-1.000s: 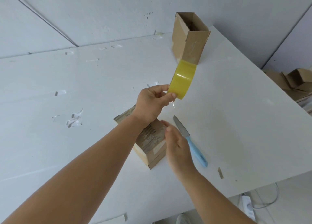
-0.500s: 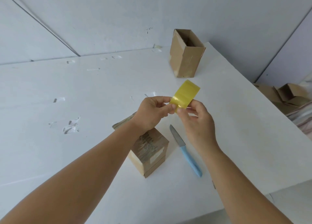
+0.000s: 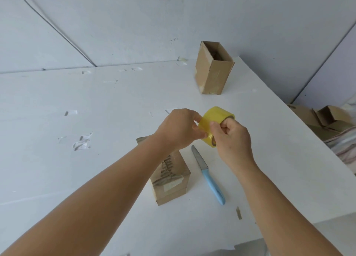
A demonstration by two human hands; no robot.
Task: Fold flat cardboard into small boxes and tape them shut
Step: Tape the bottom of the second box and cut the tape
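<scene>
Glossy yellow tape roll [image 3: 215,118], two-handed.

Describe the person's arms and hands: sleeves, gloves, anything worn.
Both forearms are bare as far as the frame shows, with no sleeves in view. The left hand and right hand wear no gloves. No watch, ring or bracelet is visible.

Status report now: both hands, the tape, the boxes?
Left hand and right hand both grip tape roll. Closed box below, untaped. Open box far. Knife beside closed box, not blocking.
</scene>
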